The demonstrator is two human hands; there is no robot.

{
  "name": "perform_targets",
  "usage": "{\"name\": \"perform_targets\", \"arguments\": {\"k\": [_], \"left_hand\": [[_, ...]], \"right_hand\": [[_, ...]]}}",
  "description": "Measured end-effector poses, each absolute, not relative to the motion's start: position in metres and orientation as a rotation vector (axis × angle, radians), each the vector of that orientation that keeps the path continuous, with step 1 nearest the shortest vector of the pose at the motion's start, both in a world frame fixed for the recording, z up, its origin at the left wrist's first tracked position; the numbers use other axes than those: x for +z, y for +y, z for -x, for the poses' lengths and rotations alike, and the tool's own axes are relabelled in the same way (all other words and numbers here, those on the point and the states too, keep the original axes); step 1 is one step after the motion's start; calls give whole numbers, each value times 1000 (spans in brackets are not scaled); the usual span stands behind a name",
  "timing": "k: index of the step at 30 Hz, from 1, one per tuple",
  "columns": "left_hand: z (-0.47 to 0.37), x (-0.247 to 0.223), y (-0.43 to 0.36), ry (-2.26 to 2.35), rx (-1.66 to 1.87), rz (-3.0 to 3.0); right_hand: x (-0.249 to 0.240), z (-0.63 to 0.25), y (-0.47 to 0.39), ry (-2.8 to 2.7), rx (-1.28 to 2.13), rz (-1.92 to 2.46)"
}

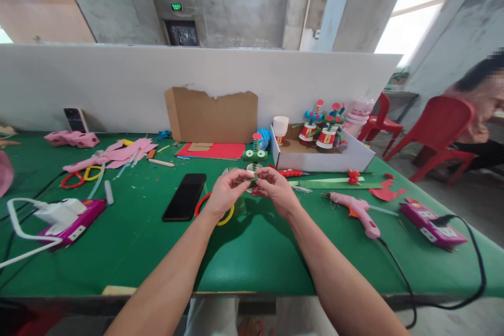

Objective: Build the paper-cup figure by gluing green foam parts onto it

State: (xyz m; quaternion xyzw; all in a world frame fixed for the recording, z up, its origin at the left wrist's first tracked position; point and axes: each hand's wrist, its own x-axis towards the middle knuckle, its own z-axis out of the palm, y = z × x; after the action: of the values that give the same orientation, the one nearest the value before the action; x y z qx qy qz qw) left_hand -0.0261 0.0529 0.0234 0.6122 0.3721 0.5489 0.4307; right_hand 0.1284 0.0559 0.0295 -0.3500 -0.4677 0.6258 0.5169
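My left hand (pixel 226 192) and my right hand (pixel 279 189) meet over the table, fingertips pinched on a small green paper piece (pixel 253 178). Its exact shape is mostly covered by my fingers. Just behind it stands a paper-cup figure with a green rolled head (pixel 255 156), two white eyes and a red disc on a folded spring; its cup is largely hidden. Under my left wrist lie scissors with red and yellow handles (pixel 225 217), partly covered. A black phone (pixel 185 197) rests left of that hand.
On the right are a pink glue gun (pixel 356 209), a purple power strip (pixel 432 224) and green paper strips (pixel 334 185). A white box (pixel 325 161) holds several cup figures. Pink paper (pixel 132 151) and another power strip (pixel 76 226) lie left. A person (pixel 478 89) sits beyond the table.
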Motion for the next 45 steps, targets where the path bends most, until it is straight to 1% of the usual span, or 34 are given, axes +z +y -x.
{"name": "perform_targets", "arguments": {"k": [5,11,15,25,32,36,40,45], "left_hand": [[28,22,54,978,1488,-1726],[30,25,49,1039,1494,-2038],[31,26,47,1057,1508,-2129],[31,27,44,1182,1379,-2306],[27,23,45,1127,1264,-2576],[25,21,46,1110,1319,-2529],[25,27,43,1130,1405,-2378],[28,30,43,1162,1350,-2283]], "right_hand": [[30,-129,55,-1096,1541,843],[31,-129,56,-1035,1579,811],[32,-130,56,-964,1620,781],[34,-133,56,-914,1632,673],[27,-129,59,-959,1613,724],[27,-130,59,-932,1624,759],[30,-132,55,-1024,1668,778],[35,-131,49,-1155,1635,752]]}}
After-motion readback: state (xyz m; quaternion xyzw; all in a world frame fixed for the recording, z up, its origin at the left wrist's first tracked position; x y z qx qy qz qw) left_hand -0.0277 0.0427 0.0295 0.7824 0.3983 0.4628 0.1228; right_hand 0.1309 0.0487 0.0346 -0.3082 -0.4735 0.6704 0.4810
